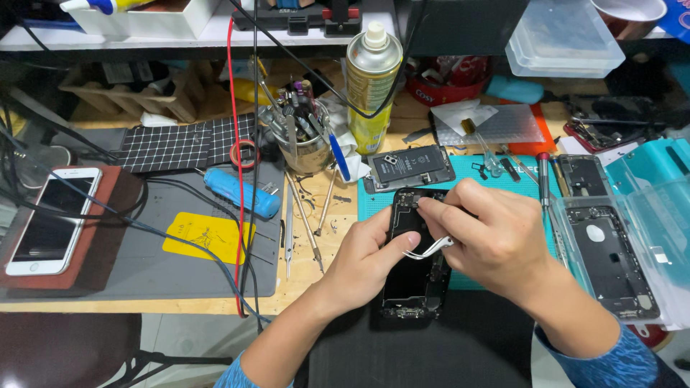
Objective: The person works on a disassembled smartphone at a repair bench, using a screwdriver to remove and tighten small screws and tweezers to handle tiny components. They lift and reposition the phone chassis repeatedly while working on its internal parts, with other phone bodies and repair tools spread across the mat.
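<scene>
Left hand [363, 255] gripping the left edge of an opened black phone housing [413, 273], fingers clamped on it, thumb pressed near a pair of curved silver tweezers [429, 248]. Right hand [489, 233] pinching those tweezers, fingers closed together over the housing's upper end. Housing lying upright partly on a teal cutting mat [496, 179] at the near edge of the wooden table [302, 287]. Just above, a black rectangular battery [410, 167]; farther back, a yellow-green spray can [371, 86]. Well apart at left, a white smartphone [52, 219].
</scene>
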`<action>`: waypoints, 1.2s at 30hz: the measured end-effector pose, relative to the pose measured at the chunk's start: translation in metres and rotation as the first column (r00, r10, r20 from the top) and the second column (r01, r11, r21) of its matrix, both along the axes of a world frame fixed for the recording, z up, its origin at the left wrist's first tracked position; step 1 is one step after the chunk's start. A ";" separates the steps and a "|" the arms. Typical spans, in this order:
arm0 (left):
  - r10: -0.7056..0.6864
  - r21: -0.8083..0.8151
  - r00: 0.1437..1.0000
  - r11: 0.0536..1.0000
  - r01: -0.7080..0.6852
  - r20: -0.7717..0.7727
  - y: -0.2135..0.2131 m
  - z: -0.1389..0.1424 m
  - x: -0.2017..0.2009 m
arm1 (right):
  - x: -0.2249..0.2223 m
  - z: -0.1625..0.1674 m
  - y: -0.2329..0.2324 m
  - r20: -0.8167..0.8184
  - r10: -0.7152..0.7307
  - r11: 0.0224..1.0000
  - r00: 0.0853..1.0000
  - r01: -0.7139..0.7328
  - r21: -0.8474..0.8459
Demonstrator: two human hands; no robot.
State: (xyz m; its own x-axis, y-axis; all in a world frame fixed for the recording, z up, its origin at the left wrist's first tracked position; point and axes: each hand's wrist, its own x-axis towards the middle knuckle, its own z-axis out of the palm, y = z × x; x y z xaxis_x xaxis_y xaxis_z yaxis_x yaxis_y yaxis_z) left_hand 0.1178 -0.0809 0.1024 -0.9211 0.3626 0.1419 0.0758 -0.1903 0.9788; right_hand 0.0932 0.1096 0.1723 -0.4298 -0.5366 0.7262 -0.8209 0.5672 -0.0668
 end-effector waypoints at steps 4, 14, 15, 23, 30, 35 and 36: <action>-0.005 0.030 1.000 1.000 0.006 -0.022 -0.001 0.000 0.000 | 0.000 0.000 0.002 0.000 0.020 0.999 1.000 -0.020 0.028; 0.125 0.096 0.992 0.988 -0.121 -0.035 0.005 -0.011 -0.013 | -0.002 -0.006 0.003 0.123 -0.016 0.996 0.992 0.004 0.095; 0.141 0.120 0.990 0.983 -0.138 -0.019 0.007 -0.012 -0.015 | -0.003 -0.009 0.004 0.167 -0.032 0.996 0.985 0.018 0.085; 0.208 0.151 0.977 0.966 -0.212 0.041 0.005 -0.012 -0.019 | -0.016 -0.035 0.031 0.783 0.165 0.826 0.600 0.350 -0.441; 0.223 0.158 0.975 0.963 -0.219 -0.009 0.012 -0.009 -0.018 | -0.020 -0.061 0.034 0.898 0.278 0.844 0.341 0.360 -0.398; 0.222 0.132 0.975 0.966 -0.224 0.032 0.015 -0.011 -0.022 | -0.020 -0.063 0.036 0.861 0.410 0.788 0.302 0.358 -0.501; 0.209 0.143 0.976 0.966 -0.215 0.056 0.016 -0.011 -0.023 | -0.021 -0.063 0.036 0.857 0.409 0.789 0.312 0.352 -0.504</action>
State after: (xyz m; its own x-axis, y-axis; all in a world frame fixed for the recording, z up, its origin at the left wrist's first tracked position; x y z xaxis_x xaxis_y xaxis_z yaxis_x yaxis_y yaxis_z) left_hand 0.0952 -0.0651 0.0918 -0.9807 0.1361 0.1401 0.0910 -0.3162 0.9443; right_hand 0.0727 0.1455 0.1098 -0.9637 -0.2658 -0.0237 0.0022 0.0810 -0.9967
